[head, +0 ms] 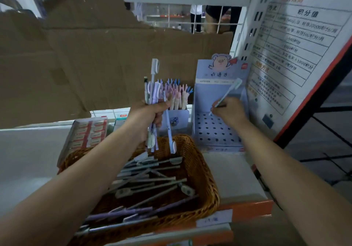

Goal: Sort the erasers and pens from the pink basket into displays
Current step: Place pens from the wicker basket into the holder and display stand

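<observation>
My left hand [150,115] grips a bunch of pens [153,93] upright above the woven basket [200,162], which looks brown here. Many more pens [150,177] lie loose in the basket. My right hand [229,110] pinches a single pale blue pen [229,90], its tip down over the holed tray of the blue pen display [215,129] with a pig cartoon on its header. A smaller display [179,97] between my hands is full of pink and purple pens. A box of erasers [89,133] stands at the left behind the basket.
A torn cardboard sheet [95,55] backs the shelf. A printed sign board [297,51] leans at the right. The orange shelf edge [245,209] runs below the basket, with a price label [214,219] on it. White shelf surface [28,154] spreads at the left.
</observation>
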